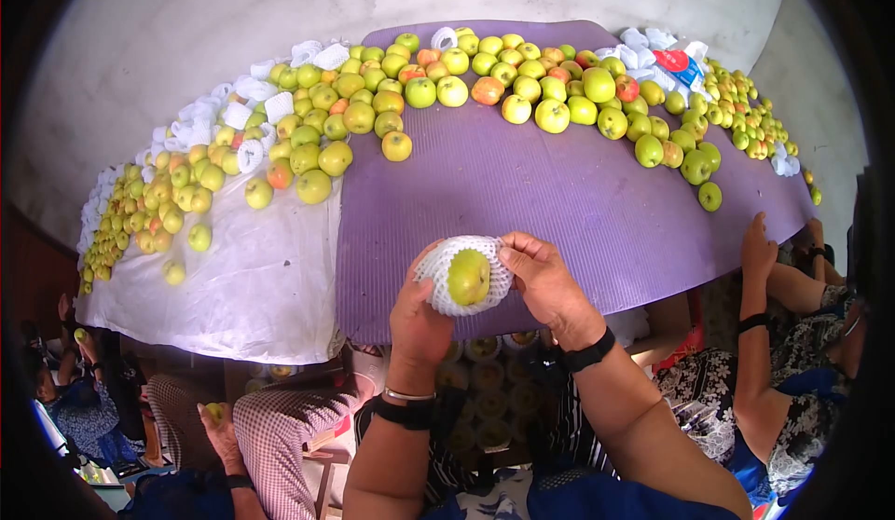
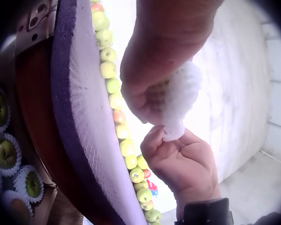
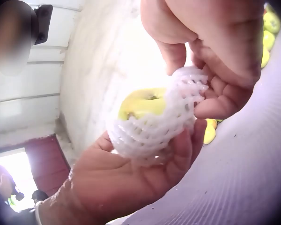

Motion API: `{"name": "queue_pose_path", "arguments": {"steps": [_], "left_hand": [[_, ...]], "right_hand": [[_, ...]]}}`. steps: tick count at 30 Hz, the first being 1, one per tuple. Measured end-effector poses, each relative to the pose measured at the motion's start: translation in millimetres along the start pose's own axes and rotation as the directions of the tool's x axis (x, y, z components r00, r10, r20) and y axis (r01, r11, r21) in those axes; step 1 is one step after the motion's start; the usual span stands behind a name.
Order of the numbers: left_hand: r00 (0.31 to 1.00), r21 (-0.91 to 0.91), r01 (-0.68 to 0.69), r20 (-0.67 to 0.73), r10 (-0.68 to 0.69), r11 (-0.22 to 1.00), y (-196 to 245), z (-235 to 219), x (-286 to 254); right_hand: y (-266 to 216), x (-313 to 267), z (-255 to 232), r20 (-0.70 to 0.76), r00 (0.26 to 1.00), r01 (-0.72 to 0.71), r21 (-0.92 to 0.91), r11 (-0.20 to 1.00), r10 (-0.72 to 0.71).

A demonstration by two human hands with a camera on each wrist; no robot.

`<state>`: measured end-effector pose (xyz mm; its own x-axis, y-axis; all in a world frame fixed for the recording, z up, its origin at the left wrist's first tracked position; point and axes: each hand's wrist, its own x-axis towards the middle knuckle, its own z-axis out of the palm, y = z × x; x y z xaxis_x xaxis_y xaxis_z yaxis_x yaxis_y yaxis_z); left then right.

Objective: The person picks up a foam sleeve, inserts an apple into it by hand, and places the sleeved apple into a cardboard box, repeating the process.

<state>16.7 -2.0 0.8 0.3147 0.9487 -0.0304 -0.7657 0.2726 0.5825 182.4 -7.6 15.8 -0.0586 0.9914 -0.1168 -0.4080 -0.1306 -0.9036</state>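
A green-yellow apple [image 1: 469, 277] sits inside a white foam net sleeve [image 1: 434, 268], its upper face showing through the sleeve's mouth. My left hand [image 1: 421, 320] cups the sleeved apple from the left and below, its fingers curled round it. On the other side my right hand [image 1: 545, 282] pinches the sleeve's edge between thumb and fingers, pulling it outward a little. The right wrist view shows the netting [image 3: 147, 136] stretched between the two hands, with the apple [image 3: 145, 104] partly covered.
A purple ribbed mat [image 1: 559, 212] covers the table before me, with white sheeting [image 1: 252, 287] at its left. Loose apples [image 1: 550, 115] and foam sleeves [image 1: 196, 124] line the back. Below the edge stand sleeved apples [image 2: 6, 153] in a box. People sit on both sides.
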Motion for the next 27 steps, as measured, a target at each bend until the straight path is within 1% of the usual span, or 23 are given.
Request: {"name": "queue_pose_path", "arguments": {"steps": [2,3,4,5,6,7,8,9,10,11,12,13,14,15,17,21,23,25,26,27], "left_hand": [[1.0,-0.032,0.015,-0.011,-0.015,0.999,-3,-2,2],[0.998,-0.09,0.056,0.003,-0.056,0.994,-7,-5,4],[0.995,-0.147,0.098,0.018,-0.096,0.984,-9,-6,5],[0.995,-0.147,0.099,0.018,-0.097,0.984,-12,-4,5],[0.994,-0.197,0.108,0.02,-0.106,0.975,-15,-3,5],[0.993,-0.245,0.115,0.021,-0.113,0.963,-18,-1,5],[0.993,-0.246,0.114,0.021,-0.112,0.963,-20,0,5],[0.993,-0.276,0.116,0.019,-0.116,0.954,-22,1,5],[0.993,-0.307,0.118,0.018,-0.118,0.944,-23,1,5],[0.993,-0.308,0.116,0.016,-0.117,0.944,-25,0,5],[0.99,-0.325,0.119,-0.028,-0.135,0.938,-26,-1,5],[0.986,-0.342,0.12,-0.072,-0.154,0.932,-27,-2,4],[0.986,-0.343,0.118,-0.075,-0.152,0.932,-28,-4,5],[0.985,-0.336,0.119,-0.081,-0.155,0.934,-29,-6,6],[0.984,-0.329,0.119,-0.088,-0.156,0.937,-29,-8,5],[0.988,-0.354,0.096,-0.077,-0.131,0.93,-26,-11,3],[0.99,-0.359,0.093,-0.066,-0.124,0.929,-26,-13,2],[0.998,-0.3,0.039,-0.037,-0.052,0.953,-26,-15,2],[0.998,-0.301,0.037,-0.038,-0.051,0.953,-20,-7,-1],[0.988,0.563,-0.117,-0.018,0.153,0.818,-9,8,-6]], "right_hand": [[0,0,7,-0.145,0.989,-0.018,0.148,0.989,0.04],[4,1,10,-0.145,0.989,-0.019,0.148,0.989,0.041],[12,3,12,-0.208,0.978,0.062,0.153,0.986,-0.029],[18,4,12,-0.272,0.957,0.143,0.152,0.978,-0.098],[23,6,10,-0.273,0.957,0.143,0.152,0.978,-0.097],[28,7,9,-0.281,0.932,0.238,-0.008,0.971,-0.231],[30,7,8,-0.265,0.894,0.325,-0.168,0.931,-0.361],[31,7,9,-0.264,0.895,0.325,-0.168,0.931,-0.36],[31,6,10,-0.252,0.843,0.375,-0.36,0.854,-0.476],[32,6,11,-0.214,0.784,0.403,-0.537,0.741,-0.582],[33,5,13,-0.212,0.786,0.403,-0.537,0.741,-0.581],[34,4,16,-0.189,0.754,0.411,-0.612,0.676,-0.629],[34,3,19,-0.161,0.72,0.414,-0.68,0.605,-0.675],[34,1,22,-0.159,0.722,0.415,-0.68,0.605,-0.674],[33,-1,27,-0.098,0.704,0.406,-0.758,0.511,-0.704],[38,2,25,-0.086,0.726,0.39,-0.766,0.511,-0.682],[40,2,25,-0.075,0.75,0.371,-0.774,0.512,-0.658],[39,1,26,-0.073,0.76,0.36,-0.78,0.511,-0.646],[38,1,27,-0.075,0.766,0.348,-0.787,0.51,-0.638],[38,1,27,-0.074,0.767,0.348,-0.787,0.51,-0.637]]}}
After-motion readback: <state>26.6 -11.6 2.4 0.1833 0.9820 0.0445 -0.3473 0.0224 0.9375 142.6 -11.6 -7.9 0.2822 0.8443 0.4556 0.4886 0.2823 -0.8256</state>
